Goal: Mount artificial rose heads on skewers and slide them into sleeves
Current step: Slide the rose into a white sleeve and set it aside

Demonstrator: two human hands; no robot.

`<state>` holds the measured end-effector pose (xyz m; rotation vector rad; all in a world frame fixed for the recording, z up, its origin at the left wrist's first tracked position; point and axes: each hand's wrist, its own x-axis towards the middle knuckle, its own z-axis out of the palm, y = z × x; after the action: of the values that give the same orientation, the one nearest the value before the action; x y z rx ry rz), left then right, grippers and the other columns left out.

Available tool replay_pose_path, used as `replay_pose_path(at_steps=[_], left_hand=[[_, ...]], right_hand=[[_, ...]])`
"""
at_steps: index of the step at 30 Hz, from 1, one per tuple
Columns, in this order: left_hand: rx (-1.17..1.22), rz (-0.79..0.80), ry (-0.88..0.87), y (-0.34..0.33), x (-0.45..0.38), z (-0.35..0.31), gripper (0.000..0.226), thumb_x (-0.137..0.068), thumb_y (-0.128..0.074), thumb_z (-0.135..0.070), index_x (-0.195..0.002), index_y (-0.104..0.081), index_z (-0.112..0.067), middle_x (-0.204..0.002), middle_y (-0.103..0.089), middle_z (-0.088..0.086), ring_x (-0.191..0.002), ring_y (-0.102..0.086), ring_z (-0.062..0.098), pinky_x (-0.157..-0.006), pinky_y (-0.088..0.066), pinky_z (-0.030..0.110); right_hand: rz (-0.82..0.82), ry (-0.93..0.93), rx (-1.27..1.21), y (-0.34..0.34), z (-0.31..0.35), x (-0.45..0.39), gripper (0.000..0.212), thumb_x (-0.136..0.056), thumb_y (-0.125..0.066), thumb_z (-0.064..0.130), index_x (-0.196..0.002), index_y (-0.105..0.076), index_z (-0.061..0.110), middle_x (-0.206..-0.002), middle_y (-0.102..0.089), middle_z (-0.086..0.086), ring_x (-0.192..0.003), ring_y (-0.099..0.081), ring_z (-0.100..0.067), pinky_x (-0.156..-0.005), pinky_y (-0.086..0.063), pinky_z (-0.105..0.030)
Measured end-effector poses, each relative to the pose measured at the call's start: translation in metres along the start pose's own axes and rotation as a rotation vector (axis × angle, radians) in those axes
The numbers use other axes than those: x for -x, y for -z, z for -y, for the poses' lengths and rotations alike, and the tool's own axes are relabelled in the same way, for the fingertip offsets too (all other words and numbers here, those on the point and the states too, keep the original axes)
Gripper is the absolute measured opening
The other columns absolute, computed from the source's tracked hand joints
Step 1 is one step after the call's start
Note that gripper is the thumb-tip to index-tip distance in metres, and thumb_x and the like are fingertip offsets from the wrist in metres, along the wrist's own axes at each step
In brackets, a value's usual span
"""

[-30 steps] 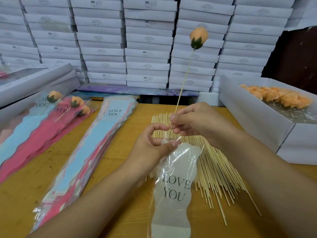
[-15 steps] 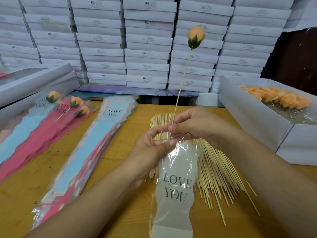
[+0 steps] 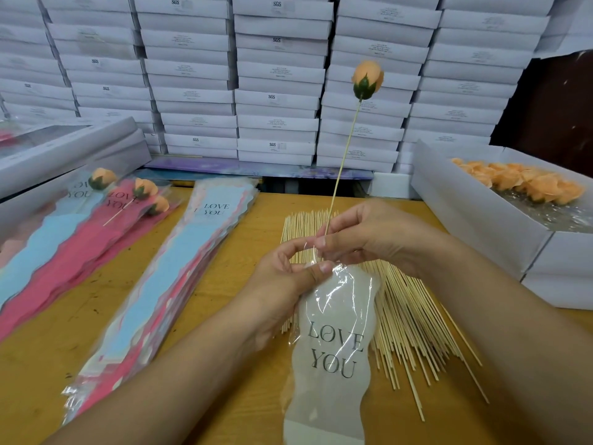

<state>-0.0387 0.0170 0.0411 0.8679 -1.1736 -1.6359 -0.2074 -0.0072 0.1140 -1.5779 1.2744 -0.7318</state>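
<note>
An orange rose head (image 3: 367,79) with a green base tops a thin wooden skewer (image 3: 344,155) that stands nearly upright over the table. My right hand (image 3: 369,234) pinches the skewer near its lower end. My left hand (image 3: 282,284) pinches the open top edge of a clear and white "LOVE YOU" sleeve (image 3: 333,345) lying toward me. The skewer's lower tip is at the sleeve mouth, hidden between my fingers.
Loose skewers (image 3: 407,319) lie in a pile under my hands. A stack of blue and pink sleeves (image 3: 179,261) lies to the left, with finished sleeved roses (image 3: 128,200) beyond. A white box of orange rose heads (image 3: 526,187) stands right. White cartons (image 3: 276,75) wall the back.
The rose on its skewer has sunk lower and drifted slightly left. Both hands have moved down a little, and the skewer's lower end has come to the sleeve mouth.
</note>
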Motion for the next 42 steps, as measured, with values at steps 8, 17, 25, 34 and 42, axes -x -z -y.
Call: replay_pose_path(at_steps=[8,17,25,34,42], left_hand=[[0.058,-0.02,0.03,0.001,0.002,-0.004,0.058,-0.077,-0.077,-0.007,-0.131,-0.055,-0.011,-0.105,-0.076,0.02,-0.096,-0.075,0.027,-0.074,-0.061,0.03],[0.039,-0.032,0.132,0.008,-0.001,-0.002,0.063,-0.064,-0.085,-0.009,-0.121,-0.06,-0.014,-0.103,-0.076,0.02,-0.084,-0.074,0.025,-0.076,-0.063,0.038],[-0.072,-0.053,0.091,0.005,0.001,0.0,0.028,-0.071,-0.087,-0.028,-0.096,-0.078,-0.02,-0.108,-0.072,0.026,-0.088,-0.059,0.033,-0.075,-0.049,0.043],[-0.207,-0.081,-0.08,0.003,0.0,-0.003,0.04,-0.085,-0.076,-0.026,-0.123,-0.064,-0.03,-0.099,-0.078,0.009,-0.085,-0.074,0.022,-0.072,-0.061,0.038],[-0.297,-0.09,-0.181,0.002,0.0,-0.006,0.022,-0.087,-0.075,-0.017,-0.106,-0.066,-0.023,-0.096,-0.075,0.015,-0.073,-0.066,0.021,-0.055,-0.056,0.031]], right_hand=[[-0.106,0.016,-0.006,-0.004,0.002,-0.003,0.012,-0.072,-0.084,0.002,-0.079,-0.076,-0.003,-0.081,-0.076,0.006,-0.059,-0.066,-0.005,-0.051,-0.05,-0.016],[-0.196,0.026,-0.047,0.011,0.005,0.0,0.007,-0.075,-0.082,-0.002,-0.079,-0.077,0.001,-0.072,-0.076,0.006,-0.065,-0.07,-0.009,-0.052,-0.052,-0.017],[-0.168,0.02,-0.03,0.009,0.003,0.004,0.011,-0.076,-0.081,0.001,-0.085,-0.076,-0.003,-0.068,-0.074,0.006,-0.056,-0.067,-0.005,-0.052,-0.052,-0.016],[-0.098,0.016,0.035,0.003,0.001,0.006,0.015,-0.079,-0.079,0.001,-0.092,-0.074,-0.005,-0.062,-0.071,0.008,-0.054,-0.064,-0.005,-0.052,-0.051,-0.017],[-0.076,-0.008,0.064,0.002,-0.001,0.005,0.015,-0.078,-0.08,0.003,-0.091,-0.074,-0.003,-0.061,-0.07,0.008,-0.053,-0.065,-0.004,-0.052,-0.05,-0.017]])
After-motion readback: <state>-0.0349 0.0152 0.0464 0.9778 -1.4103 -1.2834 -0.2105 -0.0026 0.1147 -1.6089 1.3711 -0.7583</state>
